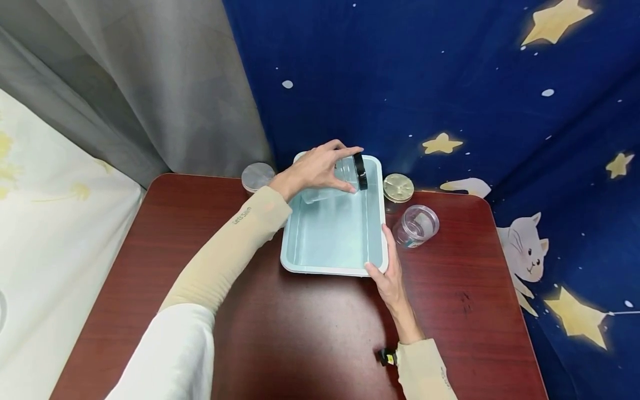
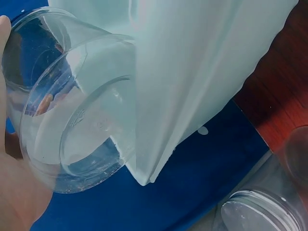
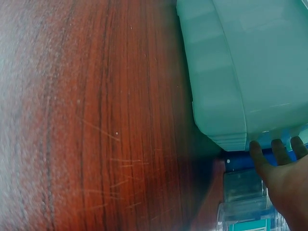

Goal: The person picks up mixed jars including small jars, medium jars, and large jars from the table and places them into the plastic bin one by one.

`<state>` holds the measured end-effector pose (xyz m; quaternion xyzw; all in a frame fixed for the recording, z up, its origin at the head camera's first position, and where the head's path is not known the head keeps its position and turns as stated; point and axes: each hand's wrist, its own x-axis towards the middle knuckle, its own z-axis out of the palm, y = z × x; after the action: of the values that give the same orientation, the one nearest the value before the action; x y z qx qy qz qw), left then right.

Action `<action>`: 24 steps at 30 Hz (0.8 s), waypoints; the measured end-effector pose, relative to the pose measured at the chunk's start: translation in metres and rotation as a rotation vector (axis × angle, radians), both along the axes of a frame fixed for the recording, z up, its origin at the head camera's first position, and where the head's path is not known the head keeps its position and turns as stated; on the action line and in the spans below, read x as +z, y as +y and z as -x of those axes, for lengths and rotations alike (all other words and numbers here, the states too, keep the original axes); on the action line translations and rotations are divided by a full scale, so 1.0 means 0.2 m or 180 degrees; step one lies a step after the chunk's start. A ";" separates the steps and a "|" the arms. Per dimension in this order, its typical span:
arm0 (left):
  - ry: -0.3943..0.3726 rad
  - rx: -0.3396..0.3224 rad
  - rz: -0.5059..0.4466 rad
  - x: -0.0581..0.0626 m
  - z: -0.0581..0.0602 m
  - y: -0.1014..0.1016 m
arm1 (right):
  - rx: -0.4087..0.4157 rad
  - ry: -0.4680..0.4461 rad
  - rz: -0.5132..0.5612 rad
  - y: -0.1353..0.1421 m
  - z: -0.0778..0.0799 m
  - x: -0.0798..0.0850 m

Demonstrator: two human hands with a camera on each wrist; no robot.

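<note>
Near the far end of the light blue tray, my left hand grips a clear plastic jar with a black lid. The jar lies sideways, its lid end pointing right. In the left wrist view the clear jar shows its round base beside the tray wall. Whether the jar touches the tray floor I cannot tell. My right hand holds the tray's near right corner, thumb over the rim. The right wrist view has its fingers against the tray's side.
A silver-lidded jar stands left of the tray. To the right are a gold-lidded jar and a clear plastic jar. The red-brown table ends at curtains behind. A small black device sits at my right wrist.
</note>
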<state>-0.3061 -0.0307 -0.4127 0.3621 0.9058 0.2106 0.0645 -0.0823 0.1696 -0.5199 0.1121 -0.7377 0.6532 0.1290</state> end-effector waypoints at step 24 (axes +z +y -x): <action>-0.0212 -0.0103 0.0433 -0.05 0.04 0.11 | 0.0044 0.0013 0.0035 0.00 -0.01 0.01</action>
<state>-0.3138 -0.0077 -0.4218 0.3642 0.9093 0.1594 0.1225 -0.0800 0.1696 -0.5188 0.1178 -0.7330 0.6579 0.1266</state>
